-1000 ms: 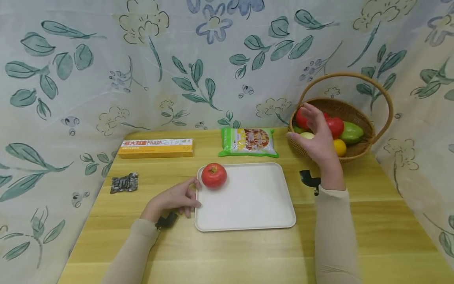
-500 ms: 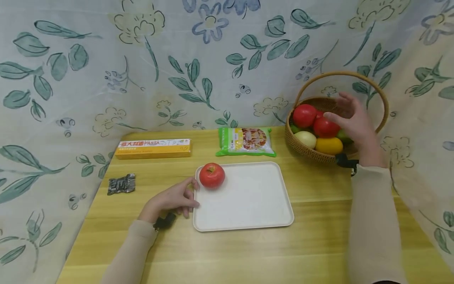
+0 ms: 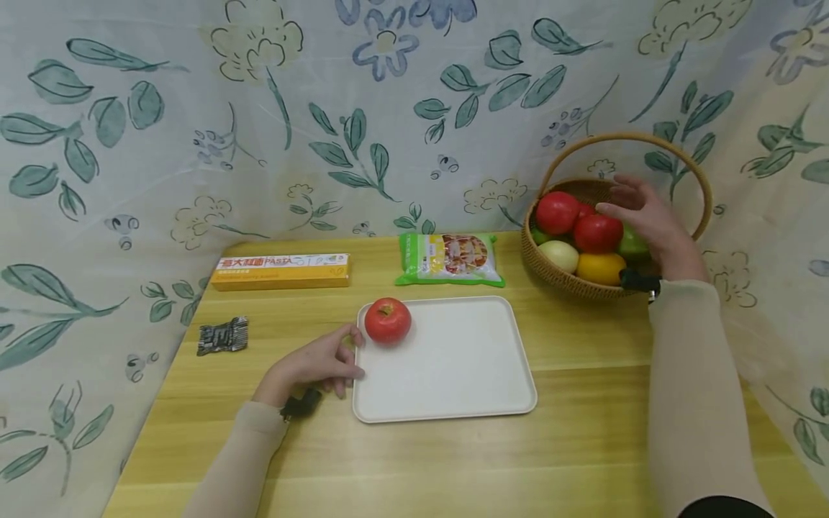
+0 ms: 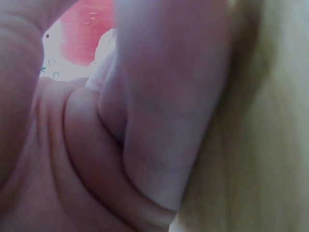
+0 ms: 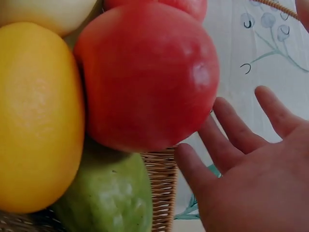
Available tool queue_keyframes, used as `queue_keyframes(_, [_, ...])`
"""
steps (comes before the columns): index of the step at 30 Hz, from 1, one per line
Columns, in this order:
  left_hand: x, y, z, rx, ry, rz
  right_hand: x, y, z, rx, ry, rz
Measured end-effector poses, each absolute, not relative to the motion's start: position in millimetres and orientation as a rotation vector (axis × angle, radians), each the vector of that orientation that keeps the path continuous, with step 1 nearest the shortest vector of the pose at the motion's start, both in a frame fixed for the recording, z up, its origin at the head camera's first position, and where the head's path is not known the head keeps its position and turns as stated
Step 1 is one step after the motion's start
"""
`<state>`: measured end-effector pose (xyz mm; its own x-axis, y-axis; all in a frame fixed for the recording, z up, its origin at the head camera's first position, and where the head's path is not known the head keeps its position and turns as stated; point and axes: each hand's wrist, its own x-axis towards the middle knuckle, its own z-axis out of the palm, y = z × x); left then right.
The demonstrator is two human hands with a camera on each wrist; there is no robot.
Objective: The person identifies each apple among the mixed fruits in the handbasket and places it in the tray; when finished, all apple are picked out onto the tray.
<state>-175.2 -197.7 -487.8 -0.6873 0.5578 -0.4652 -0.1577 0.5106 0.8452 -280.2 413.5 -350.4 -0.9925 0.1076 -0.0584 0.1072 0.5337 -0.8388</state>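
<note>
The right hand (image 3: 655,224) spreads its empty grip beside a red fruit (image 5: 149,77); the left hand (image 3: 314,362), loosely bent, touches the tray (image 3: 453,367).

Head view: from above, forward and down across the table (image 3: 421,467) to the flowered cloth (image 3: 388,108).
Left wrist view: very close, along the left hand (image 4: 145,125).
Right wrist view: near the red fruit (image 5: 149,77), facing cloth.
Head and right wrist share: basket (image 5: 163,188), right hand (image 5: 256,174).
</note>
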Motion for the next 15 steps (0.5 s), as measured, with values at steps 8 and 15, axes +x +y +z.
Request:
queue_keyframes(8, [-177,-198,-490,0.342,2.009,1.227,-287,418,-357,-0.111,-2.853,1.53])
queue_keyframes(15, [-176,-198,-489,0.333,1.994,1.237,-292,420,-360,-0.074,-2.957,1.504])
